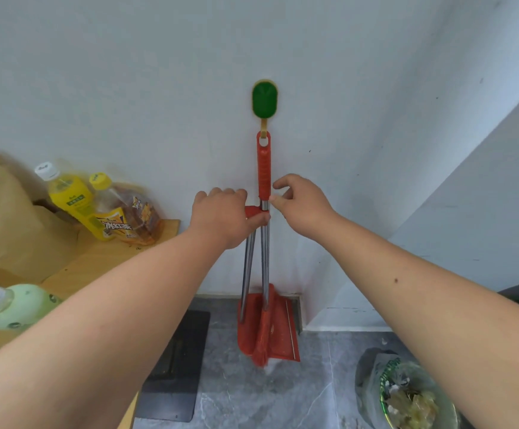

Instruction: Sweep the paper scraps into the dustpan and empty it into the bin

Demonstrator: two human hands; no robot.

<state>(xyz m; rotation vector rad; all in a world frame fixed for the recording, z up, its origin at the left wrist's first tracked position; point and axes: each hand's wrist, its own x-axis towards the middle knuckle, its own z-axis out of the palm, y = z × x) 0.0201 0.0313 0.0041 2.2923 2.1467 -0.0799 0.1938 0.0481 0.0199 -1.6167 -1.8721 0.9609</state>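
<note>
Bin (406,394) at 5 o'clock, bag-lined, holding scraps. Left hand (221,218) clamped on dustpan (267,329) handle; right hand (301,202) loosely apart beside broom (263,168).

Wall (159,72): plain white, lightly scuffed.
Floor (283,397): grey marbled tile.
Table (103,261): light wood, at left.
Light: even, soft.

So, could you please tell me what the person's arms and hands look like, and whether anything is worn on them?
Both forearms are bare, with no sleeves in view. The left hand and right hand carry no gloves, rings, watch or bracelets that I can see. A small dark mole marks the right forearm.
</note>
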